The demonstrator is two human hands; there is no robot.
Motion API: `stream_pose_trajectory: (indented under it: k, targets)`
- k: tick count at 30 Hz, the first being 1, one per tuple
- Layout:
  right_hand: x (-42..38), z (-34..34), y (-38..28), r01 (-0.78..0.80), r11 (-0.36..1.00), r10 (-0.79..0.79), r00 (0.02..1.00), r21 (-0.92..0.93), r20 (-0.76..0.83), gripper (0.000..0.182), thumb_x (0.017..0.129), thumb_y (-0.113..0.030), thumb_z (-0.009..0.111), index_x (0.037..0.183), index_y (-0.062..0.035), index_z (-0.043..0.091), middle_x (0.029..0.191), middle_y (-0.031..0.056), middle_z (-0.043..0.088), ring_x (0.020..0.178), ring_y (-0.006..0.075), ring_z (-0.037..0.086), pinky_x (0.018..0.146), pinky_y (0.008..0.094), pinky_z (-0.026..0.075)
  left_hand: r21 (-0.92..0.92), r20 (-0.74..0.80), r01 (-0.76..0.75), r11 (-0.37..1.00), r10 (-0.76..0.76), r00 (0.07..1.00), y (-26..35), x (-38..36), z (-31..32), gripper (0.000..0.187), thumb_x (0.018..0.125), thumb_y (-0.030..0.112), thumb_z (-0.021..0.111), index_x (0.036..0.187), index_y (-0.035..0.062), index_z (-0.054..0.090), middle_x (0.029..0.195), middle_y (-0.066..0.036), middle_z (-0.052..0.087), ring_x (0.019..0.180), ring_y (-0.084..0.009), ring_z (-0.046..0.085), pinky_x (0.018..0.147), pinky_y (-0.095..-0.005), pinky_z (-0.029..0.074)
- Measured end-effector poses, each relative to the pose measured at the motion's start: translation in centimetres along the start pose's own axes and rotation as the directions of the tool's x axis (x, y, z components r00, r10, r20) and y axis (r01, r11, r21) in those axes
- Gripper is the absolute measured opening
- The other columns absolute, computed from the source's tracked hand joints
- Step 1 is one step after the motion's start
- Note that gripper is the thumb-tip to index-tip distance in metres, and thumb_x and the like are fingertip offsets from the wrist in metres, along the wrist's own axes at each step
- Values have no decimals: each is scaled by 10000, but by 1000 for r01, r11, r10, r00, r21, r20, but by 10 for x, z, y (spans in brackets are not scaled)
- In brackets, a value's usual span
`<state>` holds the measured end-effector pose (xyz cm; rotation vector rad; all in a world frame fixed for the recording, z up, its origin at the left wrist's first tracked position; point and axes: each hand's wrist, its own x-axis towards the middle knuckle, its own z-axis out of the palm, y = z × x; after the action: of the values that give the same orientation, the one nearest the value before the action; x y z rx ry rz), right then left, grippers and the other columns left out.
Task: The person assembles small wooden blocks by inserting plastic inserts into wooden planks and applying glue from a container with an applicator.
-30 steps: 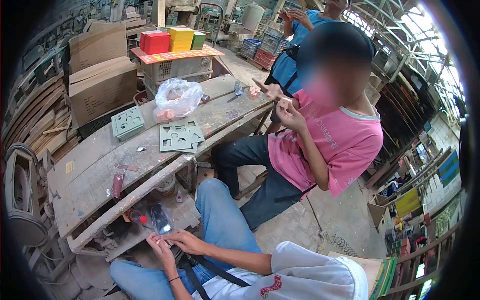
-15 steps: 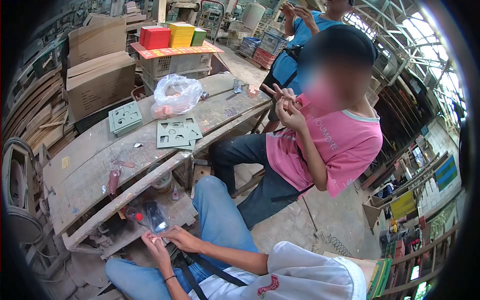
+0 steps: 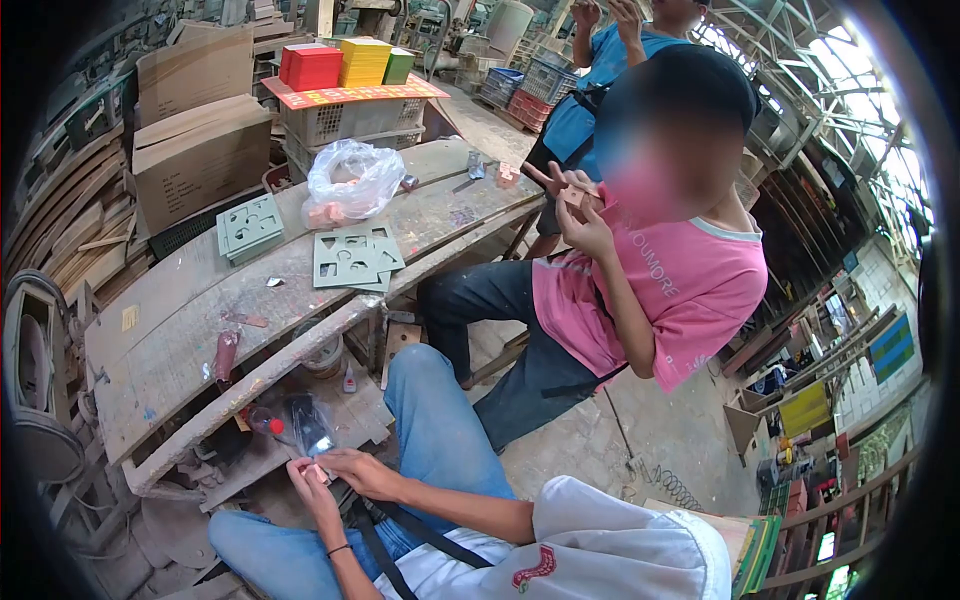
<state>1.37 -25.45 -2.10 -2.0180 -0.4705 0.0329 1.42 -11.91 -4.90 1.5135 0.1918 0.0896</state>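
Low over my lap, my left hand and my right hand meet with fingers pinched together. Between the fingertips is a small pale piece, mostly covered, so its kind does not show. Just beyond my hands, on the shelf under the bench, lie a clear plastic bottle with a red cap and a dark item in clear plastic. A dark red handled tool rests on the bench top near its front edge.
The wooden bench carries grey-green cut-out plates, a second plate stack and a plastic bag of pinkish pieces. A person in a pink shirt sits alongside, holding a small wooden piece. Another person in blue stands behind.
My hands stay together at nearly the same spot, with slight finger movement. The seated person's hands have shifted a little, showing more of their wooden piece. The standing person's hands have risen slightly.
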Motion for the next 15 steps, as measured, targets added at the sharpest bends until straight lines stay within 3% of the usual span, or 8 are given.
stream_pose_trajectory:
  k: [3, 5, 7, 8, 10, 12, 15]
  targets:
    - [2, 1, -4, 57, 992, -58, 998, 116, 5, 350, 878, -22, 511, 1225, 6, 548, 1243, 168, 561, 1157, 329, 516, 990, 390, 398, -15, -3, -5, 1000, 5, 1000, 0, 3, -4, 144, 927, 163, 384, 960, 36, 446, 857, -38, 426, 775, -124, 420, 683, -269, 376]
    - [0, 5, 8, 16, 1000, -16, 1000, -8, 10, 356, 872, -9, 508, 1225, 2, 548, 1267, 170, 545, 1174, 337, 504, 998, 391, 394, -12, -12, -19, 1000, 19, 1000, -3, 0, -1, 138, 928, 164, 383, 943, 40, 443, 833, -34, 420, 757, -121, 416, 673, -273, 372]
    - [-4, 2, 3, 60, 998, -60, 998, 4, -13, 359, 853, 4, 513, 1210, -3, 554, 1263, 170, 548, 1175, 355, 496, 988, 402, 400, -53, 0, 15, 998, -15, 1000, 2, -1, -1, 138, 932, 172, 385, 936, 46, 442, 814, -31, 420, 733, -119, 422, 656, -272, 372]
    - [-1, 1, 0, 116, 993, -116, 992, 11, -44, 364, 835, 17, 517, 1196, -7, 560, 1259, 169, 551, 1176, 373, 489, 979, 414, 406, 50, -18, -65, 997, 66, 998, -23, 5, -4, 144, 937, 183, 390, 922, 51, 446, 799, -27, 428, 717, -115, 426, 638, -271, 373]
    - [0, 4, 4, 99, 995, -98, 994, 16, -53, 353, 847, 9, 507, 1195, -1, 562, 1218, 180, 578, 1150, 371, 520, 973, 412, 414, 21, 8, -8, 1000, 8, 1000, -4, -1, 0, 159, 947, 195, 388, 910, 52, 448, 787, -24, 436, 705, -112, 427, 624, -264, 371]
    - [3, 3, 14, -107, 994, 106, 988, -10, -108, 323, 865, -24, 509, 1178, 9, 576, 1179, 191, 599, 1107, 364, 559, 956, 401, 431, -22, -13, 16, 1000, -17, 1000, 14, -1, 3, 161, 945, 190, 390, 910, 56, 473, 778, -21, 445, 696, -100, 430, 618, -254, 370]
    - [3, -5, 1, -157, 982, 171, 975, 103, -140, 309, 882, -63, 509, 1169, 19, 585, 1163, 220, 597, 1091, 350, 575, 947, 384, 439, -236, 55, 133, 963, -123, 991, 19, -1, -4, 178, 932, 178, 407, 973, 52, 525, 821, -10, 469, 722, -76, 450, 627, -228, 379]
